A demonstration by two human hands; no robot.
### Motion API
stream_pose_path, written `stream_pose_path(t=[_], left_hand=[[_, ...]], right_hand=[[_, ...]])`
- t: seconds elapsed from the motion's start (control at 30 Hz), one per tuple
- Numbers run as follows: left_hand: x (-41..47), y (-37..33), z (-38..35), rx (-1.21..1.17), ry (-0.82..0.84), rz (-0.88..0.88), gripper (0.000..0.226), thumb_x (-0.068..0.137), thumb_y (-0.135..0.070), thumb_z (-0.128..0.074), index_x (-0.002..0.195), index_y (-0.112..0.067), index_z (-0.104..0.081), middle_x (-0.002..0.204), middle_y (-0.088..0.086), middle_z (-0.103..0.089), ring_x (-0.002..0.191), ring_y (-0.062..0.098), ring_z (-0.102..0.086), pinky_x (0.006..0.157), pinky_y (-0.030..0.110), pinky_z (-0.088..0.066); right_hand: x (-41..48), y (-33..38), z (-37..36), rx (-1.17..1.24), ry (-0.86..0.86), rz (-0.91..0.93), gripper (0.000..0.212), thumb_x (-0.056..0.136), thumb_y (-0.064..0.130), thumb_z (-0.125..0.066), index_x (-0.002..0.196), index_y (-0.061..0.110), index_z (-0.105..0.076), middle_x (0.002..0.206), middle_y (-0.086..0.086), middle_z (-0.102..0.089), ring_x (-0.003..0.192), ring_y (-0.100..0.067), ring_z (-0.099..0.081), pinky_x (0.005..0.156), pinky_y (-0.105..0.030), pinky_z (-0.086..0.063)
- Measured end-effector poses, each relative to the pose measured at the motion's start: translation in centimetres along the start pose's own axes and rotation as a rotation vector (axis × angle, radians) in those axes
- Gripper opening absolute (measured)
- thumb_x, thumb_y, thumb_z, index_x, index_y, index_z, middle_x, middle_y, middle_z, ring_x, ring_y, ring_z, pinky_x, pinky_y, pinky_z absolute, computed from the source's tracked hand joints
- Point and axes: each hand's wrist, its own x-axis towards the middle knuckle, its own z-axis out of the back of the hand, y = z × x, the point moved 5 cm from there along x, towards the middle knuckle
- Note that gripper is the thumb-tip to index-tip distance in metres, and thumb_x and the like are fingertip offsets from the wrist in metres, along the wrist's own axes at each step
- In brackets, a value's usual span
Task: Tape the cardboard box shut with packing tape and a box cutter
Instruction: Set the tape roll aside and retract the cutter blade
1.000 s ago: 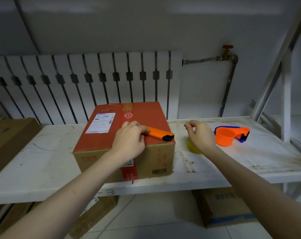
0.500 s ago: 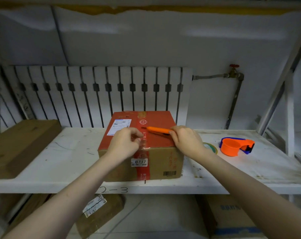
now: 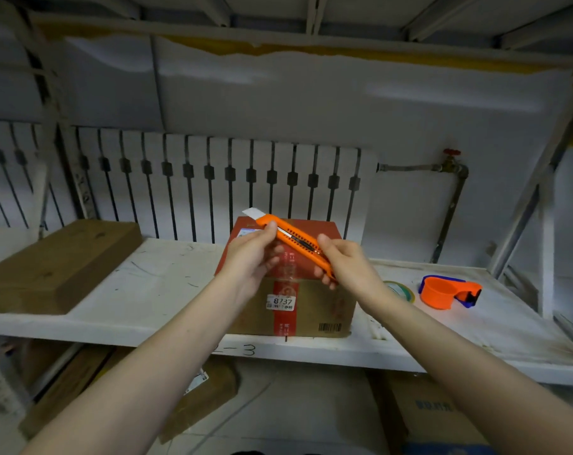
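Far left on the shelf (image 3: 153, 290) lay a flat brown slab (image 3: 58, 264), well apart from the work. At centre stood the box (image 3: 311, 303), red top, flaps down, red tape already over its front seam beside a sticker.

In front of the box we held the cutter (image 3: 295, 239) up in both hands, clear of the cardboard. Our left hand (image 3: 250, 257) pinched the blade end, its fingers (image 3: 268, 228) curled round the orange body just behind the tip. A short pale blade showed beyond the nose, pointing up and left. Our right hand (image 3: 347, 261) gripped the tail end, its fingers (image 3: 324, 277) wrapped under the handle, thumb lying near the slider. A length of clear tape (image 3: 286, 270) seemed to hang between our left hand and the box top, though it was glossy and hard to trace.

Right of the box, on the shelf, the tape roll (image 3: 401, 290) lay flat, partly hidden behind our right forearm. Further right sat the orange dispenser (image 3: 449, 292), untouched.

Our reading: the step in hand was readying the cutter, blade out, before cutting the tape. The next move would call for one hand to keep the strip taut while the other brings the blade across it, edge turned away from the fingers. Afterwards the loose end would need pressing flat on the box.
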Motion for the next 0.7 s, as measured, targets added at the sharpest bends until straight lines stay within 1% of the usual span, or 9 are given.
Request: stream_pose_path(t=[0.1,0.17,0.27,0.33,0.4,0.47,0.57,0.63,0.7], left_hand=[[-0.7,-0.4,-0.1,0.015,0.043,-0.025,0.012,0.086,-0.023,-0.065,0.084,-0.012,-0.067,0.071,-0.001,-0.065,0.064,0.008,-0.059,0.058,0.019,-0.049],[-1.1,-0.8,-0.3,0.04,0.081,-0.049,0.011,0.086,-0.022,-0.064,0.081,-0.012,-0.068,0.071,0.0,-0.064,0.065,0.009,-0.058,0.063,0.021,-0.048],[-1.5,-1.3,-0.6,0.074,0.109,-0.093,0.011,0.086,-0.02,-0.064,0.079,-0.013,-0.069,0.072,0.003,-0.065,0.066,0.011,-0.059,0.067,0.023,-0.048],[-1.6,-1.6,-0.6,0.08,0.106,-0.099,0.011,0.086,-0.019,-0.064,0.079,-0.012,-0.069,0.072,0.003,-0.064,0.067,0.011,-0.059,0.069,0.024,-0.049],[-1.5,-1.6,-0.5,0.068,0.101,-0.089,0.01,0.086,-0.018,-0.064,0.08,-0.011,-0.069,0.072,0.004,-0.064,0.067,0.011,-0.059,0.07,0.024,-0.049],[-1.4,-1.6,-0.5,0.052,0.094,-0.072,0.01,0.086,-0.017,-0.064,0.081,-0.01,-0.068,0.073,0.004,-0.064,0.068,0.012,-0.059,0.07,0.024,-0.05],[-1.4,-1.5,-0.3,0.019,0.071,-0.041,0.009,0.087,-0.017,-0.063,0.082,-0.009,-0.066,0.074,0.004,-0.064,0.069,0.012,-0.059,0.07,0.024,-0.051],[-1.3,-1.4,-0.1,-0.003,0.047,-0.023,0.009,0.087,-0.017,-0.063,0.085,-0.009,-0.066,0.076,0.004,-0.065,0.069,0.011,-0.06,0.067,0.023,-0.052],[-1.3,-1.4,0.0,-0.014,0.035,-0.015,0.011,0.086,-0.017,-0.064,0.091,-0.007,-0.065,0.078,0.004,-0.066,0.069,0.01,-0.061,0.064,0.022,-0.051]], right_hand=[[-0.3,0.5,0.3,-0.089,-0.068,0.027,0.054,0.083,0.058,-0.054,0.069,0.007,-0.064,0.054,-0.003,-0.063,0.045,-0.011,-0.055,0.051,-0.022,-0.045],[-0.4,0.7,0.4,-0.126,-0.104,0.024,0.061,0.077,0.063,-0.058,0.066,0.003,-0.067,0.05,-0.003,-0.063,0.045,-0.012,-0.056,0.054,-0.024,-0.046],[-0.5,1.0,0.5,-0.119,-0.118,0.026,0.054,0.078,0.061,-0.059,0.058,0.011,-0.064,0.044,0.0,-0.059,0.043,-0.011,-0.056,0.053,-0.024,-0.046],[-0.5,1.2,0.3,-0.112,-0.117,0.034,0.049,0.081,0.056,-0.059,0.058,0.013,-0.063,0.044,0.002,-0.058,0.044,-0.011,-0.056,0.053,-0.024,-0.045],[-0.6,1.3,0.1,-0.122,-0.109,0.038,0.046,0.084,0.053,-0.057,0.058,0.016,-0.061,0.046,0.003,-0.058,0.048,-0.013,-0.057,0.054,-0.026,-0.046],[-0.5,1.5,0.0,-0.145,-0.099,0.042,0.045,0.085,0.053,-0.056,0.06,0.016,-0.061,0.052,-0.001,-0.061,0.055,-0.017,-0.062,0.059,-0.033,-0.05],[-0.3,1.8,-0.2,-0.207,-0.088,0.049,0.045,0.086,0.052,-0.055,0.073,0.01,-0.065,0.073,-0.011,-0.07,0.072,-0.026,-0.069,0.071,-0.041,-0.055],[-0.2,1.9,-0.3,-0.246,-0.063,0.049,0.042,0.088,0.049,-0.054,0.079,0.009,-0.065,0.077,-0.011,-0.07,0.076,-0.027,-0.069,0.074,-0.041,-0.055],[-0.3,2.0,-0.5,-0.226,0.001,0.029,0.036,0.09,0.047,-0.052,0.08,0.013,-0.063,0.076,-0.008,-0.069,0.075,-0.024,-0.068,0.073,-0.035,-0.055]])
